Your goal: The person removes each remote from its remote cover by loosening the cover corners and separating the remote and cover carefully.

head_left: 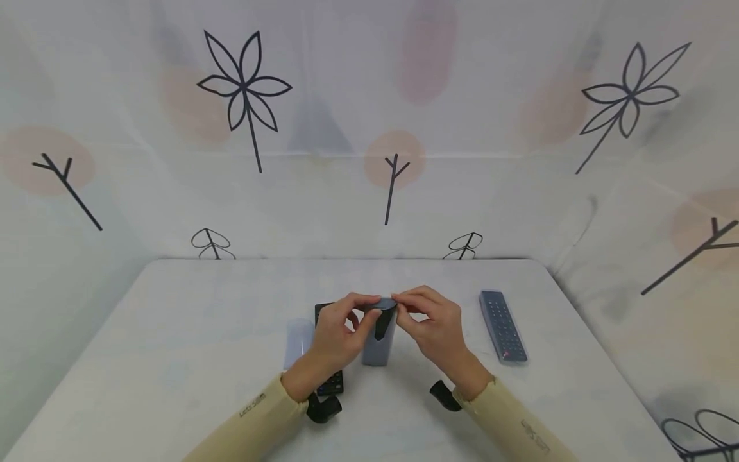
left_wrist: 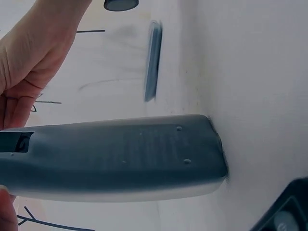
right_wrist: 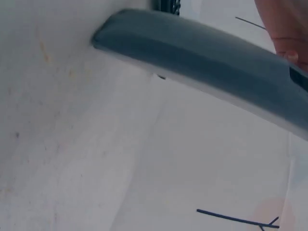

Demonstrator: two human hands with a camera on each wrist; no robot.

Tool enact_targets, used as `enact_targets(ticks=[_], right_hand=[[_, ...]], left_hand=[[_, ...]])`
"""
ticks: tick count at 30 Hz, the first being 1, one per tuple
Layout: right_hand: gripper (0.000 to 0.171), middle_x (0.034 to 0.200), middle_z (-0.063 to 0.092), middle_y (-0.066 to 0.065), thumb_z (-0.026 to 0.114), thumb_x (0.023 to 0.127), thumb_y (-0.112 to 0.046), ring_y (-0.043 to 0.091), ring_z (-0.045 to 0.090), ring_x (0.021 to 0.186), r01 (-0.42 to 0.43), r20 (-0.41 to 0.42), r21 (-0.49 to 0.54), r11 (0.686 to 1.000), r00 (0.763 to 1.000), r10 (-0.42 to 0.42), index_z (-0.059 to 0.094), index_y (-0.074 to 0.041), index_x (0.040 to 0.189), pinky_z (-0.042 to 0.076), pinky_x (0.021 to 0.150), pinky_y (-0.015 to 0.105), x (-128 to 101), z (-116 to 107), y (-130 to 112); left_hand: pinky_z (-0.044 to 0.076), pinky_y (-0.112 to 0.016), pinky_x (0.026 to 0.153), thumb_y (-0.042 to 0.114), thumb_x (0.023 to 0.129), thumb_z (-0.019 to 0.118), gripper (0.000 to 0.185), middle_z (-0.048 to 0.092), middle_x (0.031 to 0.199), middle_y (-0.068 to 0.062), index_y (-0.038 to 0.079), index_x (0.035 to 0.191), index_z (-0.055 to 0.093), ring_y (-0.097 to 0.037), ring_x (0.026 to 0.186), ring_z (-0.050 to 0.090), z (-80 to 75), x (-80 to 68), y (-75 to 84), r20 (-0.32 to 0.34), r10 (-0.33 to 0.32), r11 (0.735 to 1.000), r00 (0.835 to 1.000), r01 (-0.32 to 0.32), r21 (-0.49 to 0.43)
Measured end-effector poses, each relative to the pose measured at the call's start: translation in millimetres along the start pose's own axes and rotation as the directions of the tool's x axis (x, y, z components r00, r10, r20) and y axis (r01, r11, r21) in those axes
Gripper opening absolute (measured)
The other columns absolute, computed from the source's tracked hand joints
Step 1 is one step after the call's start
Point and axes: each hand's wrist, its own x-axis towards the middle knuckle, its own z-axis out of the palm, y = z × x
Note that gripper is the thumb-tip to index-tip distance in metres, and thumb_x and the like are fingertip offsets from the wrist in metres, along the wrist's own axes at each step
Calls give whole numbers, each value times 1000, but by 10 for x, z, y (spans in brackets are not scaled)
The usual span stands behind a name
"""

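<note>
Left hand point(head_left: 335, 330) and right hand point(head_left: 437, 322) are pinching the top of a sleeved remote point(head_left: 378, 351) that's standing on the table point(head_left: 173, 333); right-side remote point(head_left: 503, 327) is looking sorted, black remote point(head_left: 330, 387) is lying bare, probably waiting.

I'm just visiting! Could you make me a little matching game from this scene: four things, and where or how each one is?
1. red-buttoned remote
2. black remote
3. long blue-grey item
4. clothing sleeves

A. pinched by the left hand and right hand
B. lying to the right of both hands
C. pale yellow
D. lying partly hidden by the left hand

Pairs: 1-B, 2-D, 3-A, 4-C
</note>
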Motion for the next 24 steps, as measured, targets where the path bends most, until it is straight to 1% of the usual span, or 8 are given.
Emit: enact_targets(ticks=[4,7,11,15,17,20,22,24], right_hand=[[25,85,70,10,69,75,17,21,70,70,12,43,15,1000,999,-13,75,3,95,56,67,19,38,-45,43],[24,84,70,8,71,76,17,19,69,69,4,82,21,1000,997,-6,75,1,93,55,66,19,68,-80,67],[24,84,69,5,73,75,16,14,67,68,18,131,-14,1000,991,-16,73,-3,90,54,64,17,102,-116,85],[23,87,67,1,71,76,14,12,66,71,71,175,-90,993,983,-54,71,-5,90,54,63,18,130,-131,89],[20,87,66,0,70,77,11,12,65,71,107,182,-143,984,980,-80,69,-5,90,54,63,20,134,-137,81],[19,86,66,1,68,76,9,13,63,70,141,166,-192,971,980,-109,68,-5,88,53,60,22,132,-146,62],[19,86,66,1,68,75,9,12,63,69,139,155,-203,969,982,-108,68,-5,88,53,61,23,133,-146,55],[20,85,66,0,69,76,11,13,65,71,108,155,-173,979,985,-81,68,-5,87,54,62,22,142,-141,56]], left_hand=[[49,-17,55,2,89,73,25,73,98,-6,4,112,66,-13,79,67,-1,9,-21,8,31,1000,999,-31,-2],[48,-17,55,4,90,73,24,73,98,-6,5,113,66,-12,79,66,-10,20,-30,21,26,1000,999,-26,-3],[48,-17,55,3,89,73,25,73,99,-5,5,113,66,-11,79,66,-29,31,-19,39,5,1000,999,-5,-4],[48,-17,55,1,88,74,26,73,99,-5,5,112,66,-12,79,66,-36,39,-6,38,6,1000,999,-6,2],[48,-17,55,2,88,74,25,73,98,-5,5,112,67,-11,79,65,-36,44,4,45,13,1000,999,-14,10],[47,-16,55,5,90,73,23,74,97,-5,4,112,67,-10,78,64,-38,52,21,67,28,999,997,-30,20],[47,-15,55,7,91,72,22,74,97,-5,4,112,67,-9,75,62,-40,57,29,80,40,999,996,-42,24],[46,-15,56,7,92,72,21,73,96,-4,4,112,66,-9,74,60,-48,57,28,85,48,999,995,-50,20]])
